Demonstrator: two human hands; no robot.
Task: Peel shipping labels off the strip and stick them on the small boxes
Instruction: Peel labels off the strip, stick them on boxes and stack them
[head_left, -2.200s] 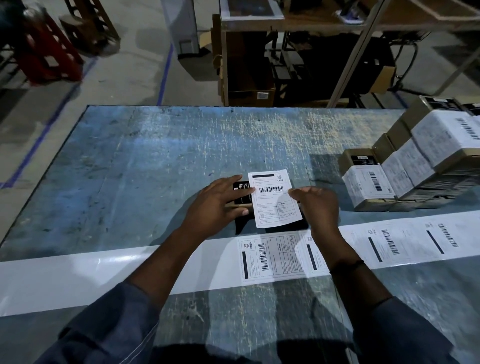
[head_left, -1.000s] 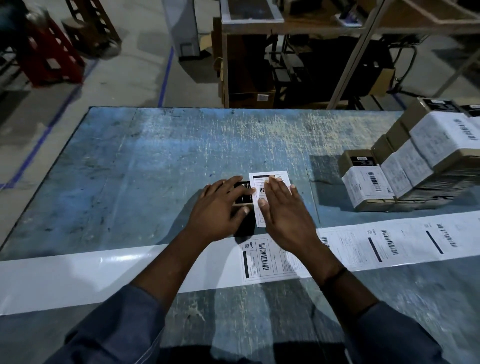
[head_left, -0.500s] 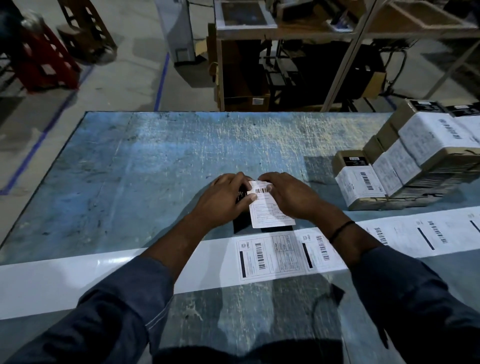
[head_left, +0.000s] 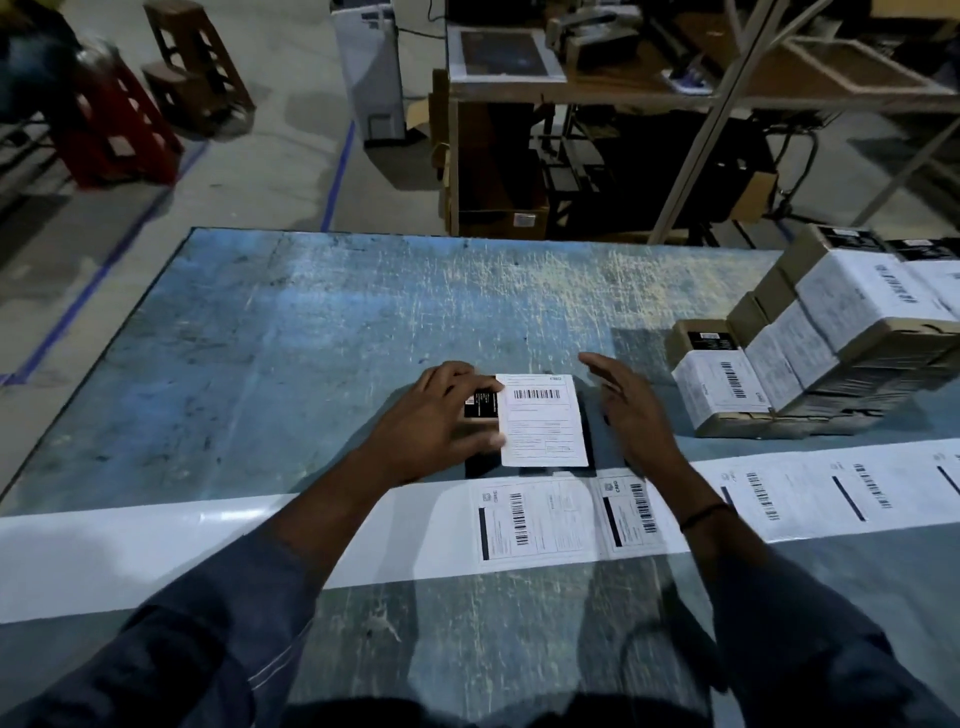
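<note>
- My left fingers (head_left: 457, 379) curl round the left end of the box (head_left: 480, 405), holding it down on the tabletop (head_left: 260, 364).
- My right fingers (head_left: 605, 366) are straight and spread, just right of the box, holding nothing. I cannot tell whether they touch it.
- The label (head_left: 543, 421) lies flat on the box between both hands, with its barcode end away from me and its long axis roughly front to back.
- The strip (head_left: 208, 540) lies just nearer me.

A small black box (head_left: 480, 406) lies flat mid-table (head_left: 311, 338), and a white barcode label (head_left: 543, 421) covers most of its top. Just nearer, the glossy white strip (head_left: 208, 545) runs straight across, with more labels (head_left: 530, 519) still on it. Labelled boxes (head_left: 831, 332) sit stacked at the right.
</note>
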